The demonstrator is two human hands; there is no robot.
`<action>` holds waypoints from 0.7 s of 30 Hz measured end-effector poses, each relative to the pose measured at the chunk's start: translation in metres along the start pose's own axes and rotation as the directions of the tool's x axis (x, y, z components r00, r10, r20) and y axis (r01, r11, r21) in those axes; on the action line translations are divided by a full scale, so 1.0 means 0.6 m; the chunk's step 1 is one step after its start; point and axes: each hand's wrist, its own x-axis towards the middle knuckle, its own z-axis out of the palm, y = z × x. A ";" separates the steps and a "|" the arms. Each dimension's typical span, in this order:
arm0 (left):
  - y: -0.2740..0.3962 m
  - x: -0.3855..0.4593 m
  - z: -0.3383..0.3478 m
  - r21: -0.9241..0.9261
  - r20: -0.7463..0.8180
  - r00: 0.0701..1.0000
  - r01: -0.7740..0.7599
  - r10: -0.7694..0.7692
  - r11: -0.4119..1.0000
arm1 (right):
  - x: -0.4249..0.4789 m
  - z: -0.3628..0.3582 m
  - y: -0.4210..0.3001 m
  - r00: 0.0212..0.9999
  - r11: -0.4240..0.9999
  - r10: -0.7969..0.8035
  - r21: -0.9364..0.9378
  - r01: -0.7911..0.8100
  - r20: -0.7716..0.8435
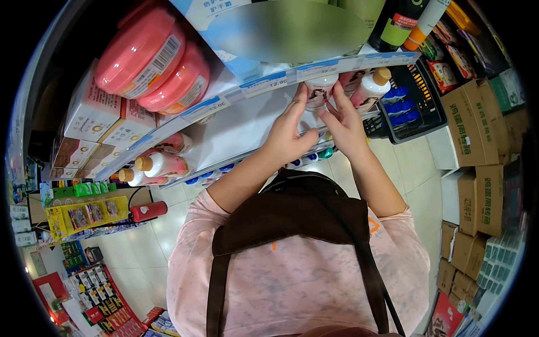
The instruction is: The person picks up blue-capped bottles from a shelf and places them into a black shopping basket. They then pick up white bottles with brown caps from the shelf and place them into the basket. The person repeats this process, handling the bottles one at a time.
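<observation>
A white-and-pink bottle [318, 93] with a printed figure on its label stands on the white store shelf [240, 120], just under the price rail of the shelf above. My left hand [288, 128] has its fingers against the bottle's left side. From the right, the fingers of my right hand [346, 122] press on the same bottle. Close by my right hand is a similar bottle with a wooden-look cap [372, 90]. The top of the held bottle is hidden by the rail.
More capped bottles [166, 164] stand at the shelf's left end. Pink tubs [141, 52] and boxed goods [94, 109] sit above. A black basket [414, 107] is at right, near cardboard cartons [471, 122]. A red fire extinguisher [148, 211] shows at left.
</observation>
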 end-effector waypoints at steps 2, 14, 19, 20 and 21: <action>-0.004 0.002 0.002 0.005 -0.001 1.000 -0.010 0.010 1.000 | 0.004 -0.002 0.001 1.000 1.000 -0.010 -0.001 0.010 0.006; -0.007 0.013 0.011 0.033 -0.020 1.000 -0.023 0.023 0.999 | 0.018 -0.007 0.006 1.000 1.000 -0.001 -0.001 0.001 -0.007; -0.008 0.016 0.013 0.033 -0.027 0.999 -0.031 0.031 0.999 | 0.021 -0.009 0.015 1.000 1.000 -0.015 0.022 0.016 -0.011; -0.008 0.015 0.013 0.038 -0.027 0.999 -0.033 0.034 0.999 | 0.021 -0.009 0.016 1.000 1.000 -0.017 0.018 0.018 -0.012; -0.006 0.015 0.013 0.034 -0.018 1.000 -0.017 0.017 0.999 | 0.022 -0.010 0.018 1.000 1.000 -0.016 0.013 0.017 -0.013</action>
